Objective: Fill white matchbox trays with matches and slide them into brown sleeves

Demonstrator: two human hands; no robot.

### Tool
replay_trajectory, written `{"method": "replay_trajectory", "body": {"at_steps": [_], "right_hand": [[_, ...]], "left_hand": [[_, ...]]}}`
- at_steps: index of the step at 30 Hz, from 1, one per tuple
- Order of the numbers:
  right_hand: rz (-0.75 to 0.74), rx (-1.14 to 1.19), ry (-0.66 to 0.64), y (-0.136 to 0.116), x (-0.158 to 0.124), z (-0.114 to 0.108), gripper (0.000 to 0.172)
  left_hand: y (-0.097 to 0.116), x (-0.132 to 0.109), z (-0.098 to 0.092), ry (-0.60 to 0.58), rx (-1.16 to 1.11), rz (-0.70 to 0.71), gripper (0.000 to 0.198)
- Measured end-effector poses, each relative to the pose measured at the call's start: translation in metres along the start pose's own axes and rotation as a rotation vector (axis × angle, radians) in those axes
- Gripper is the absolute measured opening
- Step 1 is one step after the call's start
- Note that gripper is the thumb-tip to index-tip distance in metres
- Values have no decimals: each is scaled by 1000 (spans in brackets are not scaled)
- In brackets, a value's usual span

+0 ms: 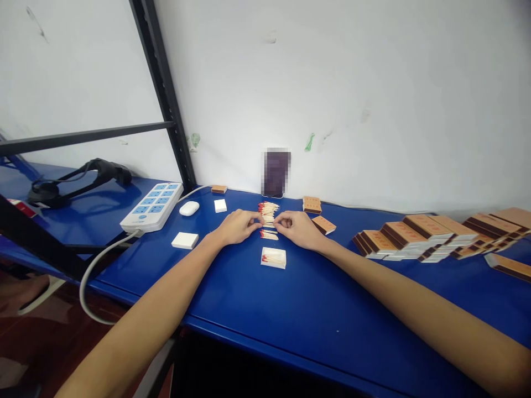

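Observation:
Red-tipped matches [269,208] lie side by side in a column on the blue table, with a smaller group of matches [269,235] at its near end. My left hand [241,226] is at the red-head side, thumb and fingertips pinched on matches. From the opposite side, my right hand [299,229] pinches the plain ends. Exactly how many matches sit between the fingers cannot be made out. Just nearer to me stands a white matchbox tray [279,265], open upward, holding several matches with their heads to the left.
Stacked matchboxes [409,232] fill the right side. Two matchboxes [312,204] lie behind my right hand. A phone [276,172] leans on the wall. Leftward are white boxes [185,240], a white rounded case [189,208], a power strip [153,207] and a black rack post [166,94].

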State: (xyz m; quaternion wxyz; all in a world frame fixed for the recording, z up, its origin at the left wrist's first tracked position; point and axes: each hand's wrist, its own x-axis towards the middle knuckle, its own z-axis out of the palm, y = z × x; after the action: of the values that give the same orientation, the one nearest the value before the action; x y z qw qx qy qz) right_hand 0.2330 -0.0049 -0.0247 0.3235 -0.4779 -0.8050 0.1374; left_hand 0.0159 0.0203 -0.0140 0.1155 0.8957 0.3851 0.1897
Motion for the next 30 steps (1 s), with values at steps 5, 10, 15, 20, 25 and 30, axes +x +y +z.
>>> {"method": "replay_trajectory", "body": {"at_steps": [5,10,15,20,25,30], "right_hand": [[-19,-4,-11,1,0,0,15],[-30,-21,-20,-1,0,-1,14],[-43,-11,-30,-4,-1,-1,13],[-23,31,-64,-4,-2,-2,13],[-1,69,-84,-3,-2,-2,14],[7,87,-102,-5,-2,-4,13]], "left_hand": [[0,2,0,-8,-13,-10,18],[-2,3,2,-7,-33,1,20],[-1,3,1,-16,-44,-2,20],[-1,3,1,-25,-57,-17,21],[0,3,1,-23,-83,-28,24],[4,1,-2,-5,-90,-14,34]]}}
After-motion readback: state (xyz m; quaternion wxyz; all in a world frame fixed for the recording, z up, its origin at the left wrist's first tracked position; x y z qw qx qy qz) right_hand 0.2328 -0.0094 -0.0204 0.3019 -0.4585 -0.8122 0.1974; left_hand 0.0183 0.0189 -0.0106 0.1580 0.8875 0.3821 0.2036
